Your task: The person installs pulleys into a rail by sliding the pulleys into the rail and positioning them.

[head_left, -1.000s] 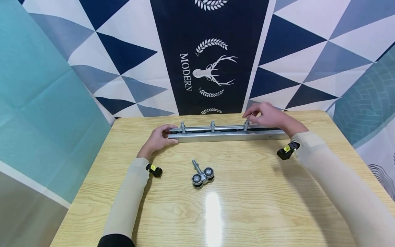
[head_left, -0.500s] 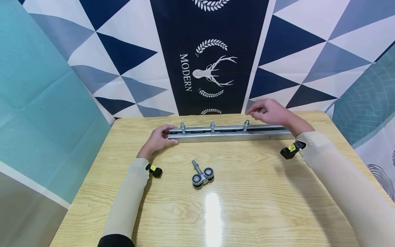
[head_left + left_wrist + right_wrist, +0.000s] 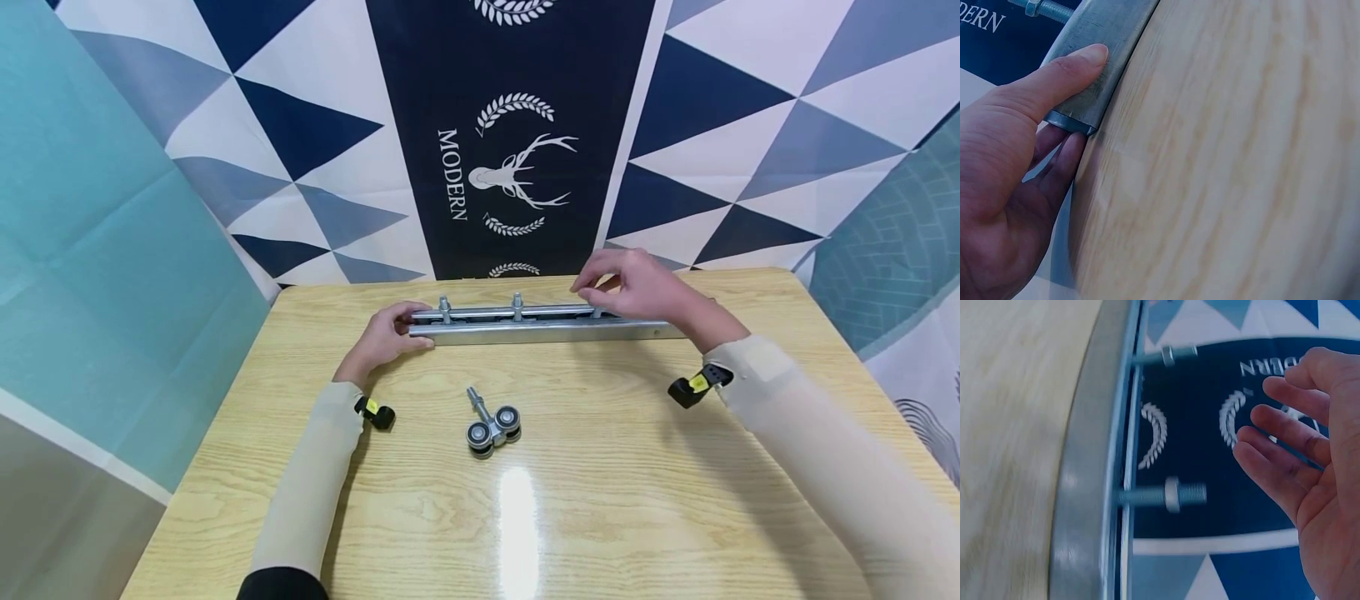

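Note:
A metal channel rail (image 3: 540, 333) lies along the far part of the table, slot up. Three threaded bolts with nuts stand out of its slot: left bolt (image 3: 445, 308), middle bolt (image 3: 517, 307) and right bolt (image 3: 597, 312), the last partly hidden by my right hand. My left hand (image 3: 381, 337) grips the rail's left end; in the left wrist view its thumb (image 3: 1079, 65) presses the rail's side. Over the rail hovers my right hand (image 3: 636, 287), fingers loosely bent and holding nothing. In the right wrist view it is apart from the nearer bolt (image 3: 1172, 495).
A loose trolley roller (image 3: 491, 429) with black-rimmed wheels and a threaded stem lies mid-table, nearer than the rail. Patterned cloth (image 3: 517, 150) hangs behind the wooden table (image 3: 420, 517). A teal panel (image 3: 112, 250) stands at the left.
My right hand was at the right bolt, lifted off it up and rightward, then came back left and lower over the rail. My left hand and the trolley roller stayed put.

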